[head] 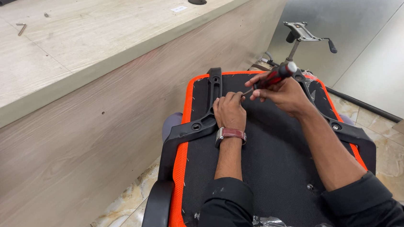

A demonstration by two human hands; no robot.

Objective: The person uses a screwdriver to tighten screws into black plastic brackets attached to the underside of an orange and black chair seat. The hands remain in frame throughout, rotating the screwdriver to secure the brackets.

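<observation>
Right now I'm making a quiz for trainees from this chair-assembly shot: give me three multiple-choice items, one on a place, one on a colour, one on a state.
1. Where does the hex key lie?
A. on the wooden desk top
B. on the floor tiles
C. on the seat underside

2. What colour is the edge of the upturned seat?
A. blue
B. orange
C. white

3. How does the right hand stand?
A. open and flat on the seat
B. hanging free at the side
C. closed around a screwdriver

Answers:
1. A, the small bent key rests on the desk at upper left.
2. B, an orange mesh rim runs round the black underside.
3. C, its fingers grip the red-and-black screwdriver, tip pointing toward the left hand, which rests on the seat.
</observation>
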